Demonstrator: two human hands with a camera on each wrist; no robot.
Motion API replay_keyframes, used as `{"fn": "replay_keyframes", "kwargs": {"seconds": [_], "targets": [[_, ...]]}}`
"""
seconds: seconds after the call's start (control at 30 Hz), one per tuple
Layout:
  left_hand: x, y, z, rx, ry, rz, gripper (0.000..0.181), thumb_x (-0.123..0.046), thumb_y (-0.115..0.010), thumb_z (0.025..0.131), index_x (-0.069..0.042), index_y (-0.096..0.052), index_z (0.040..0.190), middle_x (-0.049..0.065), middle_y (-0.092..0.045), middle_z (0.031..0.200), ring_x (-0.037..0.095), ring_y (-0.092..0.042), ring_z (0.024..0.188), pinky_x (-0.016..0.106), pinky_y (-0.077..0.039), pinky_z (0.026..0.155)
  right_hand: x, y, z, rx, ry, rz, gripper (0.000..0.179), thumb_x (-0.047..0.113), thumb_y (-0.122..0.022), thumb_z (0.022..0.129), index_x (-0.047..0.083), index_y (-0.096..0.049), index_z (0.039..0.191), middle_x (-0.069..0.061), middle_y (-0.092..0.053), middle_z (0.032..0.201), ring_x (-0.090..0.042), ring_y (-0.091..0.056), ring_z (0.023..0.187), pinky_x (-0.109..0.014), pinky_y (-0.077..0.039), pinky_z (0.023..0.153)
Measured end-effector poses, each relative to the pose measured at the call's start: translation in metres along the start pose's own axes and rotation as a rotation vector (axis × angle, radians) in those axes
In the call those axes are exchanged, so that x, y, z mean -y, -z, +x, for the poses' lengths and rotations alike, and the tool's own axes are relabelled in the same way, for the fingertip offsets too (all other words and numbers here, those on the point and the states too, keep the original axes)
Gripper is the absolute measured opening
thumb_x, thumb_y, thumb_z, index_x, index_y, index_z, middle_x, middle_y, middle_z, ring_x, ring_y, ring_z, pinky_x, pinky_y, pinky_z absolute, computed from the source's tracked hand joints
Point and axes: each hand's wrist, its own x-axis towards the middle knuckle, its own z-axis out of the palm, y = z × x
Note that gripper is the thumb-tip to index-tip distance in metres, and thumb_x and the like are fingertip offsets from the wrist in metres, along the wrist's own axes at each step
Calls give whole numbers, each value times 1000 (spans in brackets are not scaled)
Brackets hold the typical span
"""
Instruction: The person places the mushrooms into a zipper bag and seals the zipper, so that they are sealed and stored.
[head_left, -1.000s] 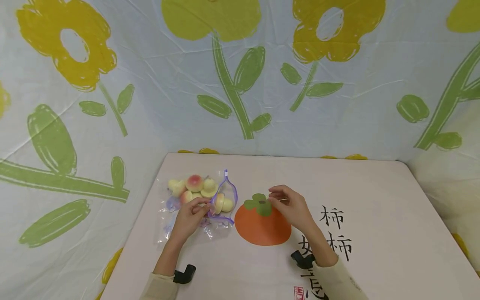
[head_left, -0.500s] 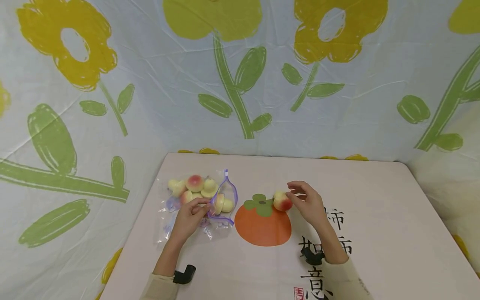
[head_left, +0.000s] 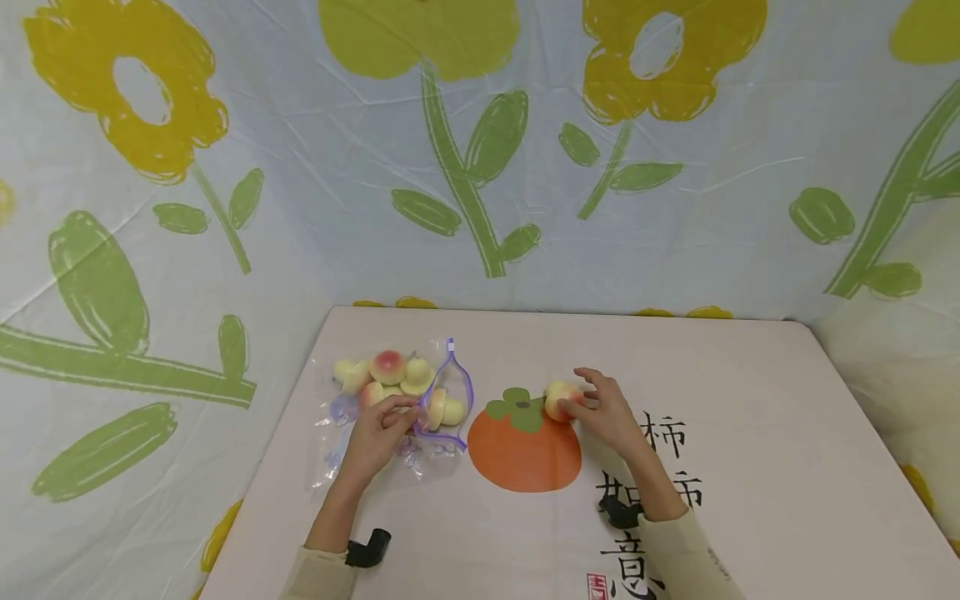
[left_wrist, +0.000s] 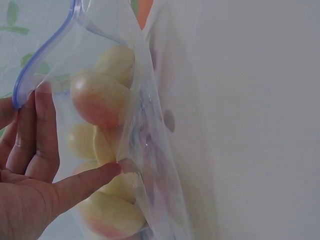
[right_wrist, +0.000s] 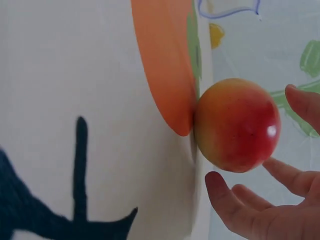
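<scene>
My left hand [head_left: 382,429] pinches the purple-edged opening of a clear zip bag [head_left: 467,375] at the left of the table; the left wrist view shows its fingers [left_wrist: 47,125] at the bag's zip. Several yellow-and-red toy mushrooms [head_left: 388,367] lie inside, one toy mushroom [head_left: 447,410] near the opening. Outside the bag, a round yellow-and-red toy mushroom [head_left: 558,398] rests at the upper right of the printed persimmon. Around it curve the spread fingers of my right hand [head_left: 609,415], with gaps between most fingertips and the toy [right_wrist: 239,125] in the right wrist view.
The pale mat [head_left: 787,433] carries a printed orange persimmon [head_left: 517,458] and black brush characters [head_left: 630,562] near my right forearm. Cloth with printed flowers [head_left: 300,167] hangs behind and beside the table. A black camera mount [head_left: 369,548] sits on my left wrist, another [head_left: 621,512] on my right.
My right hand has moved right from the persimmon's leaves, bringing the toy mushroom there into view, then its fingers have come in closer around it. My left hand keeps its hold on the bag.
</scene>
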Motion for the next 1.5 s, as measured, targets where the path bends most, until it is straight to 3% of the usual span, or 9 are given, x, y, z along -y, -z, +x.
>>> {"fn": "replay_keyframes", "kwargs": {"seconds": [0.23, 0.5, 0.7, 0.87, 1.0, 1.1, 1.27, 1.5], "targets": [[-1, 1, 1, 5, -5, 3, 16, -7, -64, 98, 0, -70, 112, 17, -74, 87, 22, -70, 78, 47, -55, 75, 0, -3, 2, 9, -26, -3, 78, 27, -75, 92, 0, -33, 152, -33, -28, 149, -53, -47, 126, -60, -46, 95], [-1, 2, 2, 21, -18, -27, 15, -5, -64, 98, 1, -70, 111, 17, -74, 86, 30, -69, 78, 26, -51, 60, 2, -4, 2, 3, -23, -23, 81, 30, -77, 90, 0, -34, 151, -34, -25, 149, -57, -40, 129, -64, -43, 97], [-2, 2, 3, 20, -26, -20, 15, -5, -64, 98, 0, -70, 111, 18, -73, 85, 26, -67, 76, 27, -50, 58, 3, -5, 3, -3, -35, -8, 76, 27, -76, 90, 0, -36, 149, -33, -27, 148, -56, -40, 130, -63, -43, 97], [-2, 2, 3, 14, -30, -7, 15, -6, -65, 98, 0, -70, 110, 18, -73, 82, 29, -66, 76, 27, -49, 59, 4, -7, 3, -15, -29, -8, 62, 20, -76, 90, -1, -46, 140, -29, -44, 139, -48, -52, 121, -56, -49, 93], [-2, 2, 3, 9, -24, 6, 14, -7, -65, 98, -1, -70, 110, 18, -71, 78, 22, -63, 70, 25, -46, 58, 4, -8, 4, -20, -33, 3, 53, 15, -76, 90, -1, -51, 134, -22, -55, 131, -40, -58, 113, -50, -51, 89], [-2, 3, 3, 8, -22, 4, 14, -7, -65, 98, -1, -70, 110, 18, -72, 78, 21, -61, 70, 23, -44, 57, 4, -8, 4, -19, -36, 6, 51, 15, -75, 91, -1, -52, 133, -22, -56, 130, -39, -58, 113, -49, -51, 90], [0, 3, 3, 9, -19, -5, 15, -7, -65, 98, 0, -70, 110, 17, -73, 83, 30, -65, 76, 24, -46, 59, 3, -8, 3, -13, -44, 12, 50, 15, -74, 91, -1, -51, 133, -22, -55, 130, -40, -58, 114, -50, -52, 90], [1, 4, 2, 15, -32, -6, 16, -6, -64, 98, 1, -69, 111, 18, -72, 81, 23, -67, 75, 27, -50, 62, 3, -9, 2, -7, -44, 18, 50, 17, -74, 92, 0, -52, 133, -22, -55, 131, -41, -58, 115, -50, -51, 91]]}}
